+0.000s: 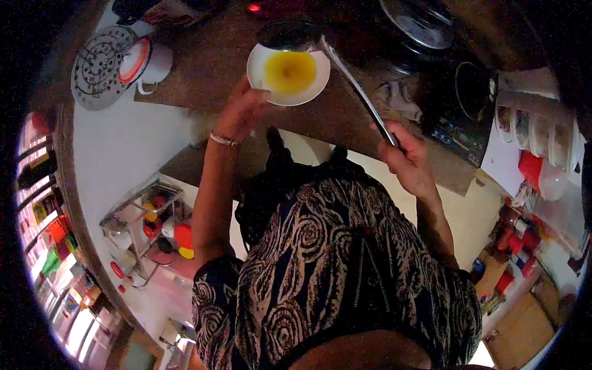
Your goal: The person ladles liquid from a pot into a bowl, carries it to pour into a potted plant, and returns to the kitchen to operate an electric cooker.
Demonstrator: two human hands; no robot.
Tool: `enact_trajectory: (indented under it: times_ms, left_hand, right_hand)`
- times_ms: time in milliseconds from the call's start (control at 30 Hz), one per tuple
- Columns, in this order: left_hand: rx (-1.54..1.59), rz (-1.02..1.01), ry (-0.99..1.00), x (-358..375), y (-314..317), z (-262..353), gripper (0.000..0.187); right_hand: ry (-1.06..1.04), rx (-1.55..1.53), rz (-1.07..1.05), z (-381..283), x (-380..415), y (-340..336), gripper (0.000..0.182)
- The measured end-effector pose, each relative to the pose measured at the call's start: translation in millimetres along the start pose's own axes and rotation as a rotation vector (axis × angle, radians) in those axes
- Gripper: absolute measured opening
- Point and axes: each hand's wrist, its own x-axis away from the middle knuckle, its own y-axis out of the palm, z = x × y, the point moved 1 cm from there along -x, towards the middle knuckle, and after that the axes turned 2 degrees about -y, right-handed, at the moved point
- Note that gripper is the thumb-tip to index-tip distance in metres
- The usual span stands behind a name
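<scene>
My left hand (248, 110) is closed on the near left rim of a small white bowl (316, 87), with the thumb over the edge. A yellow liquid (288, 71) lies in the middle of it. My right hand (407, 157) is wrapped round the end of a ladle (357, 89) with a long, shiny metal handle. The ladle's dark, rounded head is over the far rim of the bowl. Whether it touches the rim, and what it holds, I cannot make out in the dim light.
A brown counter (203, 71) runs below my hands. At left are a perforated metal disc (98, 68) and a white mug (157, 65) with a red-rimmed lid. A lidded pot (422, 24) stands at the back right, near a dark round pan (475, 92). A wire rack (145, 225) is lower left.
</scene>
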Motion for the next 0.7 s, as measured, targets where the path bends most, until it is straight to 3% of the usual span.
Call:
enact_trajectory:
  times_ms: [200, 333, 600, 700]
  left_hand:
    - [-0.014, -0.036, -0.046, -50, 66, -36, 0.049]
    - [-0.013, -0.055, -0.062, -52, 99, -47, 0.045]
    - [0.017, -0.018, -0.076, -67, 202, -79, 0.046]
    - [-0.174, 0.022, -0.012, -62, 219, -81, 0.049]
  right_hand:
    - [0.036, 0.006, 0.066, 17, 22, -101, 0.028]
    - [0.012, 0.121, 0.162, 1, 47, -126, 0.031]
    - [-0.097, 0.196, 0.248, 51, 99, -214, 0.033]
    - [0.028, 0.202, 0.193, 52, 115, -227, 0.028]
